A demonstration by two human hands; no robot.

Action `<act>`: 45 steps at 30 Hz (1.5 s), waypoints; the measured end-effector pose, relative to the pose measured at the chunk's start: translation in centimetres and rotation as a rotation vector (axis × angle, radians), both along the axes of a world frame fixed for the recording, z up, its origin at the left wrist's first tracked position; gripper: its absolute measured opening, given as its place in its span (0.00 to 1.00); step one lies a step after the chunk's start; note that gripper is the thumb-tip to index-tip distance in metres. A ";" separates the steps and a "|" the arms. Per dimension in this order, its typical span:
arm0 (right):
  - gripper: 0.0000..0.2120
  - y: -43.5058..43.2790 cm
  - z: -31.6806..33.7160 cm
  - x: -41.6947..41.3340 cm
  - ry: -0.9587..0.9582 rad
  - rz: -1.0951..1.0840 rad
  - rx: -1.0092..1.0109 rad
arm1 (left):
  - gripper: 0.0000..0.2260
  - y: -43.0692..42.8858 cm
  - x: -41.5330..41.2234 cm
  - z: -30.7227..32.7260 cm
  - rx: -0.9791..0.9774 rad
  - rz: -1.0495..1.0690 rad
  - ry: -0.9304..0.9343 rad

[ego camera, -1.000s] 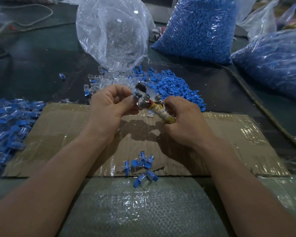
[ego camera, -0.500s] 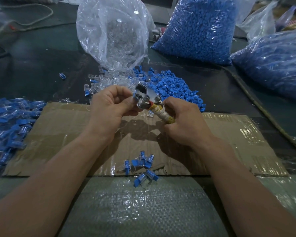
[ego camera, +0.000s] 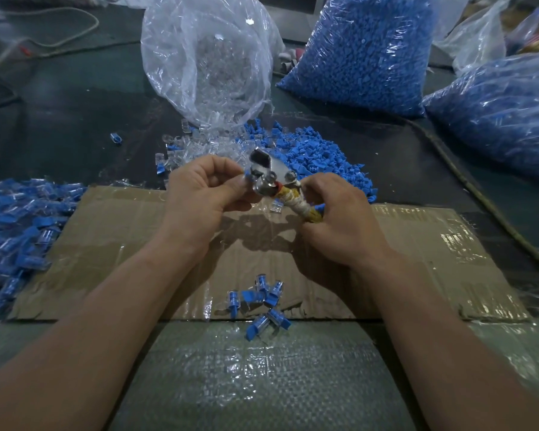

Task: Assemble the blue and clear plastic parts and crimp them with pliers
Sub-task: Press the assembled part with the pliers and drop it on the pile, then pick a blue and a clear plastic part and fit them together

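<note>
My right hand (ego camera: 339, 225) grips the yellow-wrapped handles of metal pliers (ego camera: 269, 174), whose jaws point up and away above the cardboard sheet (ego camera: 417, 244). My left hand (ego camera: 199, 197) pinches a small blue and clear part (ego camera: 247, 177) at the left side of the pliers' head; most of the part is hidden by my fingers. Several assembled blue and clear parts (ego camera: 263, 301) lie on the near edge of the cardboard. Loose blue parts (ego camera: 318, 157) and clear parts (ego camera: 184, 150) are heaped beyond the hands.
A clear bag of clear parts (ego camera: 206, 60) stands behind the heap. Two big bags of blue parts (ego camera: 364, 51) sit at the back right. A pile of finished parts (ego camera: 16, 225) covers the left. A cord (ego camera: 479, 194) runs down the right side.
Both hands and the pliers have stayed nearly still; the pliers have shifted only slightly.
</note>
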State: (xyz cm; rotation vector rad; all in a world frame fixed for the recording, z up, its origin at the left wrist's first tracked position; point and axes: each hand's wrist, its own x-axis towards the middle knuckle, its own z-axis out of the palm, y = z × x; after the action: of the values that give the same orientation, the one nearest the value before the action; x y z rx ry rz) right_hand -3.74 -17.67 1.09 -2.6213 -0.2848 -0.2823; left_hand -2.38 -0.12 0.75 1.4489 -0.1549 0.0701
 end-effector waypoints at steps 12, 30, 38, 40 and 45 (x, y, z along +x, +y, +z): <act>0.27 -3.9 -0.3 1.4 0.015 -0.434 0.112 | 0.03 -0.1 -1.2 0.9 0.226 -0.458 0.220; 0.36 -4.8 -0.7 1.8 0.198 -0.484 -0.089 | 0.05 0.3 -0.4 0.1 0.413 -0.037 0.108; 0.34 -4.7 -0.6 1.6 0.222 -0.445 -0.132 | 0.17 2.1 1.9 -1.6 0.919 0.419 -0.162; 0.34 -4.7 -0.6 1.6 0.221 -0.433 -0.130 | 0.21 2.2 2.0 -1.8 0.969 0.441 -0.171; 0.38 -4.5 -0.6 1.7 0.239 -0.437 -0.171 | 0.28 2.4 2.6 -1.9 1.112 0.338 -0.033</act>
State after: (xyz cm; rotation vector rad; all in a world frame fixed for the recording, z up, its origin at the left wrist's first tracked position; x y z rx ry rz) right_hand -2.02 -22.16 0.49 -2.8299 0.3648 -0.0871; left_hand 0.24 2.28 -1.16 2.5763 0.0493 0.3205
